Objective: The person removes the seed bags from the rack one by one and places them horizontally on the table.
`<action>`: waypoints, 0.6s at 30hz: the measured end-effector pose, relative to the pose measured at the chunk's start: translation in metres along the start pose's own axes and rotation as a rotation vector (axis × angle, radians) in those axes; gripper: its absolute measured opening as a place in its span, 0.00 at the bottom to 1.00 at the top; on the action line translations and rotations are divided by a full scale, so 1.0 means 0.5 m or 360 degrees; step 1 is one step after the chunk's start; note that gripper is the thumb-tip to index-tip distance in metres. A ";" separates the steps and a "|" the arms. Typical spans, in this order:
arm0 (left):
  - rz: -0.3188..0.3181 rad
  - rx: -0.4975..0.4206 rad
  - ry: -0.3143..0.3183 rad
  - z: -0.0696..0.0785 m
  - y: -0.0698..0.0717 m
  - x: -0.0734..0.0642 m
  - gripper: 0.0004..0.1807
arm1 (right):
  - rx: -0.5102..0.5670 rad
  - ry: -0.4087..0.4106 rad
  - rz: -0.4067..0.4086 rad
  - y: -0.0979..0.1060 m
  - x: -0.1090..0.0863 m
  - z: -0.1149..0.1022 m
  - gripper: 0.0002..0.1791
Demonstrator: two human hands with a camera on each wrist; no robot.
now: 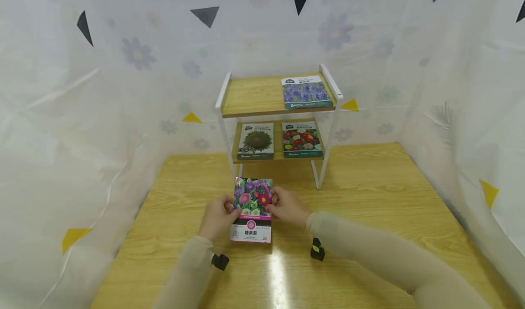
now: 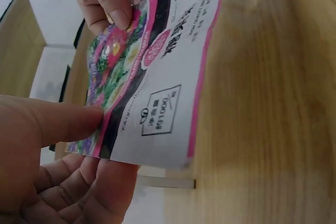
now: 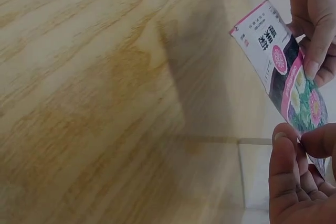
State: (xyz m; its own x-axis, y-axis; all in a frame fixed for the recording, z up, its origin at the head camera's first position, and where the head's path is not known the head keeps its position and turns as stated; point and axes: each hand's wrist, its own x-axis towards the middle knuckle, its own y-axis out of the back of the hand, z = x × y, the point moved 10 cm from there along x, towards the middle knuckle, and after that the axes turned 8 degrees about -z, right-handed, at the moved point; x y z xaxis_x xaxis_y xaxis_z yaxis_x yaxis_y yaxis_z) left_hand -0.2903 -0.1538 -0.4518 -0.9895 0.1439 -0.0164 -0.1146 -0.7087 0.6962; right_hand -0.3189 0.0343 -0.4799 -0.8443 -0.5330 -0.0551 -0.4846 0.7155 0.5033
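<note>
- My head camera looks forward and down over the desk [image 1: 361,177].
- Each wrist camera looks closely, seemingly turned sideways, past my fingers [image 2: 113,184].
- Both wrist views share the flower packet [image 3: 283,66].

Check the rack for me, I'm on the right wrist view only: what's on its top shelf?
Observer: One packet with purple flowers, on the right side of the top shelf as the head view shows it.
Operator: Lower shelf?
Observer: Two packets side by side on the lower shelf: one with a single big bloom on the left, one with mixed-colour flowers on the right.
Operator: I see both hands on the held packet. Where is it relative to the rack?
Observer: In front of it, on the person's side, lined up with the rack's left half in the head view.
</note>
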 end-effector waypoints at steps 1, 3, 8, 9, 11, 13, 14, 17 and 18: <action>-0.0015 0.0012 0.0025 -0.006 -0.004 0.001 0.13 | 0.0012 -0.0013 -0.0010 -0.006 0.004 0.009 0.10; -0.0044 0.0045 0.0060 -0.019 -0.013 0.004 0.13 | 0.0016 -0.0036 -0.0034 -0.018 0.015 0.024 0.11; -0.0126 0.0118 0.0164 -0.054 -0.033 0.009 0.13 | -0.0130 -0.0073 -0.0075 -0.039 0.037 0.046 0.09; -0.0143 0.0123 0.0181 -0.060 -0.036 0.009 0.13 | -0.0156 -0.0083 -0.0086 -0.043 0.040 0.049 0.08; -0.0175 0.0124 0.0216 -0.069 -0.041 0.010 0.13 | -0.0205 -0.0094 -0.0099 -0.048 0.045 0.049 0.08; -0.0196 0.0134 0.0248 -0.078 -0.044 0.010 0.12 | -0.0215 -0.0118 -0.0129 -0.058 0.048 0.052 0.08; -0.0203 0.0142 0.0259 -0.082 -0.044 0.010 0.12 | -0.0210 -0.0136 -0.0147 -0.063 0.048 0.054 0.08; -0.0229 0.0171 0.0309 -0.096 -0.049 0.010 0.12 | -0.0225 -0.0161 -0.0177 -0.078 0.049 0.061 0.09; -0.0243 0.0184 0.0320 -0.101 -0.052 0.010 0.12 | -0.0236 -0.0174 -0.0191 -0.084 0.049 0.065 0.09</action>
State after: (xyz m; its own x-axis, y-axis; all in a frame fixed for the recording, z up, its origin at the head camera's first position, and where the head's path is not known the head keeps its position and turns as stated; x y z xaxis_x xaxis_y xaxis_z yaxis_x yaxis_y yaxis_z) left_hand -0.2966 -0.1696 -0.5062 -0.9605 0.0949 -0.2615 -0.2643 -0.6043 0.7516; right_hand -0.3268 0.0057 -0.5304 -0.8064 -0.5524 -0.2111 -0.5507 0.5715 0.6084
